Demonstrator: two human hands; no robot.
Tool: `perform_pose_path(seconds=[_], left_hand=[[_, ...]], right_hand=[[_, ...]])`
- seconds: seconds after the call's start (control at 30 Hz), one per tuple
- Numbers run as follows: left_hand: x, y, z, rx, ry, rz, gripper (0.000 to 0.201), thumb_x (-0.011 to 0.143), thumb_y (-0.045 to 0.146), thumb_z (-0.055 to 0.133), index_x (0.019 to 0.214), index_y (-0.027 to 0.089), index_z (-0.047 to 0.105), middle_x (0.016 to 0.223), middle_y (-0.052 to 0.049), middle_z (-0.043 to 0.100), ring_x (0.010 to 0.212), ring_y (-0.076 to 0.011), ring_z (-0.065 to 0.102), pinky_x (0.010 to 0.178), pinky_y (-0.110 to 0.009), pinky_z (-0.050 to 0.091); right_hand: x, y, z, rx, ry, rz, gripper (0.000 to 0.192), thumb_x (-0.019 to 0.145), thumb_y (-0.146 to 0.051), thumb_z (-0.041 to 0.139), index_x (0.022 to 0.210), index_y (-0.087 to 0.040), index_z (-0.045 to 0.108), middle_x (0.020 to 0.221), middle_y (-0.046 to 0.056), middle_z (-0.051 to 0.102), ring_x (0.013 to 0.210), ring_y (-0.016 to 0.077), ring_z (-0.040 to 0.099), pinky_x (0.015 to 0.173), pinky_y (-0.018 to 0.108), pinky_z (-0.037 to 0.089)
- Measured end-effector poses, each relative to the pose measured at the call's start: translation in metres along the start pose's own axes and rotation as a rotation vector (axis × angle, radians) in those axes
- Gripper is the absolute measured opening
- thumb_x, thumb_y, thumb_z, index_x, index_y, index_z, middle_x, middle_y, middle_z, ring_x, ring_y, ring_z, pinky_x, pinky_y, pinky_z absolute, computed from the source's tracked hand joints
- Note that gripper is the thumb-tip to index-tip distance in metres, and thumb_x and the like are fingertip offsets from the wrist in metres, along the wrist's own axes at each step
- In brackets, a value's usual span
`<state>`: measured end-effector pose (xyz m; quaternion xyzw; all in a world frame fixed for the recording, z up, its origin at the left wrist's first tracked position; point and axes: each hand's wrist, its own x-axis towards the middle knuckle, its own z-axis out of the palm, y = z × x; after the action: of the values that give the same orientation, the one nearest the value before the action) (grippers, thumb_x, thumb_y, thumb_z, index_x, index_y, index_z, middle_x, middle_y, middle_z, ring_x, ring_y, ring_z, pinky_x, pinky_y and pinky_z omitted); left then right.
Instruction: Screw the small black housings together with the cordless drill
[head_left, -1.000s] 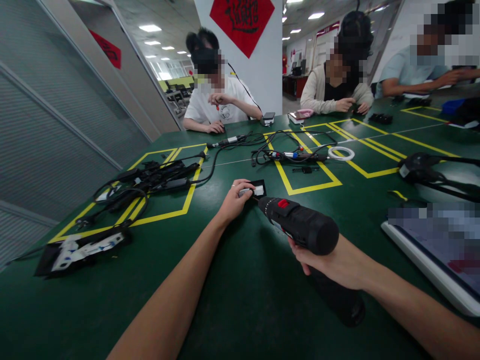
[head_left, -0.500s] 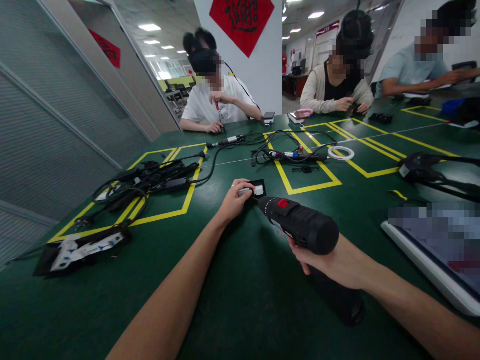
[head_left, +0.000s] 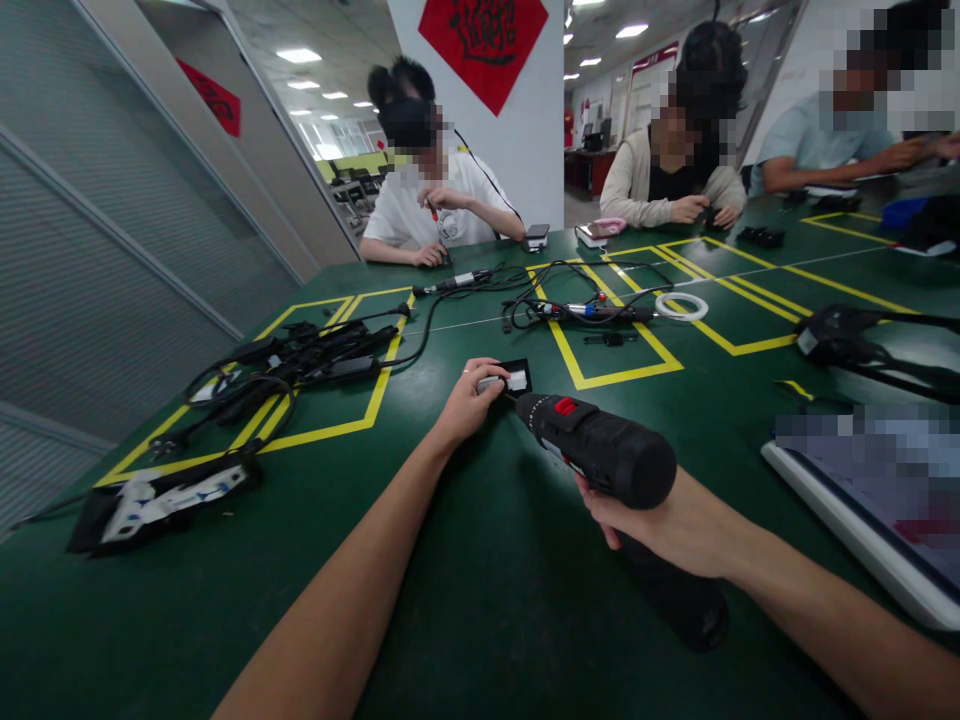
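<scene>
My right hand is wrapped round the handle of a black cordless drill with a red switch on top. The drill points forward and left, and its bit reaches the near edge of a small flat black case with a pale panel in it. Whether the bit touches the case or a screw is too small to tell. My left hand presses on the left side of that case, holding it against the green table with closed fingers. Part of the case lies hidden under those fingers.
A bundle of black cables lies to the left, with a black pouch nearer. Ahead are more cables, a pen-like tool and a white ring. A white-edged tablet stands right. Several people sit across the green table.
</scene>
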<state>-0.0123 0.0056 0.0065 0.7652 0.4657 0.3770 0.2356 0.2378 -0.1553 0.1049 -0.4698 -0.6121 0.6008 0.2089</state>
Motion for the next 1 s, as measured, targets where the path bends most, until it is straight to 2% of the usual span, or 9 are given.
perform_pose_path(seconds=[0.13, 0.53, 0.87, 1.0], left_hand=[[0.0002, -0.0007, 0.0000, 0.000, 0.001, 0.006, 0.022, 0.086, 0.029, 0.048, 0.097, 0.021, 0.064, 0.119, -0.007, 0.051, 0.119, -0.0200, 0.047, 0.108, -0.040, 0.033], [0.0002, 0.0007, 0.0007, -0.004, 0.008, -0.004, 0.021, 0.085, 0.028, 0.049, 0.096, 0.020, 0.064, 0.118, -0.007, 0.051, 0.119, -0.0198, 0.046, 0.109, -0.039, 0.033], [-0.0001, -0.0013, 0.0009, 0.007, 0.006, -0.001, 0.021, 0.085, 0.029, 0.048, 0.097, 0.021, 0.064, 0.119, -0.007, 0.051, 0.119, -0.0195, 0.047, 0.109, -0.039, 0.033], [0.0004, -0.0018, 0.0002, 0.009, 0.003, -0.002, 0.022, 0.085, 0.030, 0.048, 0.098, 0.021, 0.064, 0.120, -0.007, 0.050, 0.120, -0.0197, 0.046, 0.109, -0.039, 0.033]], right_hand=[[-0.0014, -0.0021, -0.0019, 0.014, -0.016, 0.004, 0.019, 0.080, -0.024, 0.058, 0.097, -0.016, 0.060, 0.066, -0.003, 0.056, 0.063, 0.0144, 0.058, 0.062, 0.029, 0.049], [-0.0004, -0.0035, 0.0014, -0.012, 0.017, 0.007, 0.008, 0.078, -0.021, 0.057, 0.085, -0.017, 0.058, 0.063, -0.004, 0.055, 0.060, 0.0136, 0.056, 0.061, 0.027, 0.048], [0.0000, -0.0023, 0.0006, -0.022, 0.007, 0.001, 0.018, 0.079, -0.023, 0.058, 0.095, -0.017, 0.061, 0.062, -0.003, 0.056, 0.062, 0.0147, 0.059, 0.062, 0.028, 0.049], [-0.0010, -0.0030, 0.0000, -0.034, 0.008, -0.003, 0.016, 0.079, -0.024, 0.058, 0.093, -0.017, 0.062, 0.064, -0.003, 0.057, 0.062, 0.0147, 0.058, 0.061, 0.027, 0.049]])
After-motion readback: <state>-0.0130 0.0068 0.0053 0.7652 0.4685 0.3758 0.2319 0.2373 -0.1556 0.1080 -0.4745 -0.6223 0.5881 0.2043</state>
